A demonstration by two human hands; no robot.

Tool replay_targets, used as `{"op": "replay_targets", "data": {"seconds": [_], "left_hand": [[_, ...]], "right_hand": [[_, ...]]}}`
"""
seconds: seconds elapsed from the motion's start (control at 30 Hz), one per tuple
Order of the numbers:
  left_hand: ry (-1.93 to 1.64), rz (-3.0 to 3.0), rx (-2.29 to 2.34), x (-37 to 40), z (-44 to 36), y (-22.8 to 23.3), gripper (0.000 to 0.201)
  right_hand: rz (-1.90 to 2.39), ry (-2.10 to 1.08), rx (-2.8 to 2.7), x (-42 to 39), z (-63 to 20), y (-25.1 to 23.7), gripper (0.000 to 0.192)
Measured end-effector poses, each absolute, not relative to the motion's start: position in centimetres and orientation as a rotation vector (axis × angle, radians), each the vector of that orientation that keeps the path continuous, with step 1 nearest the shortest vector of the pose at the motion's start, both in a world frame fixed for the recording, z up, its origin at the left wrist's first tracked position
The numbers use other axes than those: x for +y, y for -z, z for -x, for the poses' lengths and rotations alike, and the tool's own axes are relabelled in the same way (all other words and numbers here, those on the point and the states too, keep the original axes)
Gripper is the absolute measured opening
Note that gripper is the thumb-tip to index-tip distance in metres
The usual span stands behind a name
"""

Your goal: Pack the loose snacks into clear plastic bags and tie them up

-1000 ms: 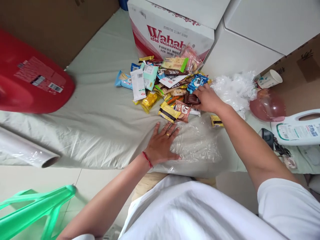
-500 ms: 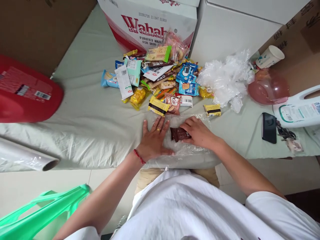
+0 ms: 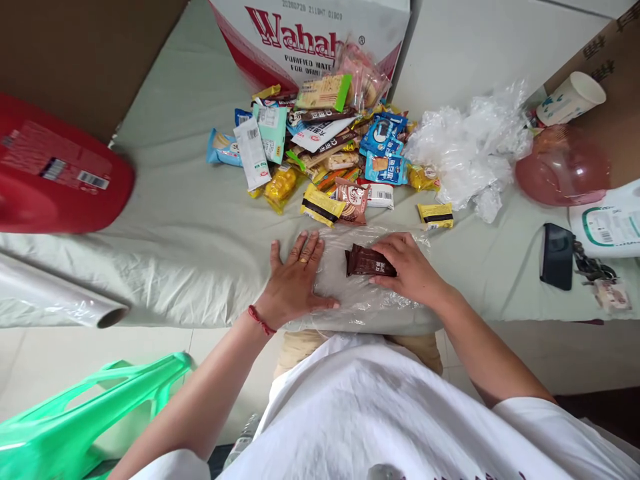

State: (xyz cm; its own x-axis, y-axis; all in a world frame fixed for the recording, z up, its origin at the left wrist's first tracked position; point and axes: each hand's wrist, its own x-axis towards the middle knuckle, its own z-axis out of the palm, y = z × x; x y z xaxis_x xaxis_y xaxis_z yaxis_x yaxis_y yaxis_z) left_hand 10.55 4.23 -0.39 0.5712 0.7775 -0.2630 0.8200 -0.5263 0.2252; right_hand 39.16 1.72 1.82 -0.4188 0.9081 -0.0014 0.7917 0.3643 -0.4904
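My left hand point(image 3: 296, 277) lies flat with fingers spread on the cloth and the left edge of a clear plastic sheet point(image 3: 345, 300). My right hand point(image 3: 413, 267) grips the right end of a dark brown wrapped snack point(image 3: 367, 261) over that sheet, thumb below and fingers above. Just beyond the hands are a yellow packet with a black stripe point(image 3: 321, 205) and a pink-brown biscuit packet point(image 3: 351, 201). Another yellow packet point(image 3: 436, 215) lies apart on the right. Behind these spreads a pile of mixed wrapped snacks point(image 3: 325, 143).
Crumpled clear plastic point(image 3: 463, 153), a paper cup point(image 3: 573, 99), a phone point(image 3: 557, 257) and keys point(image 3: 597, 270) lie to the right. A red container point(image 3: 60, 170) and a plastic film roll point(image 3: 60, 293) are on the left. A Wahaha carton point(image 3: 320, 33) stands behind; a green stool point(image 3: 100, 407) is below left.
My left hand has slid a little left, away from the brown snack. My right hand still holds the snack, now slightly farther right, with more of it showing. The view has shifted a little.
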Motion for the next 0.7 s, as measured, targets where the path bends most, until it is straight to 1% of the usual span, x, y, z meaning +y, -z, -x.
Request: {"op": "replay_targets", "data": {"seconds": [0.13, 0.33, 0.6, 0.7], "left_hand": [[0.189, -2.476, 1.302, 4.3, -10.5, 0.5, 0.128], [0.153, -2.476, 1.297, 4.3, -10.5, 0.6, 0.126], [0.153, -2.487, 1.291, 4.2, -10.3, 0.8, 0.125], [0.175, -2.479, 1.299, 4.3, -10.4, 0.6, 0.126]], "right_hand": [[1.529, -0.583, -2.481, 1.9, -38.4, -2.3, 0.06], [1.61, -0.482, -2.608, 1.9, -37.8, -3.2, 0.047], [1.453, -0.601, -2.608, 1.8, -37.9, -4.2, 0.042], [1.432, -0.601, -2.62, 1.8, -38.4, -4.4, 0.041]]}}
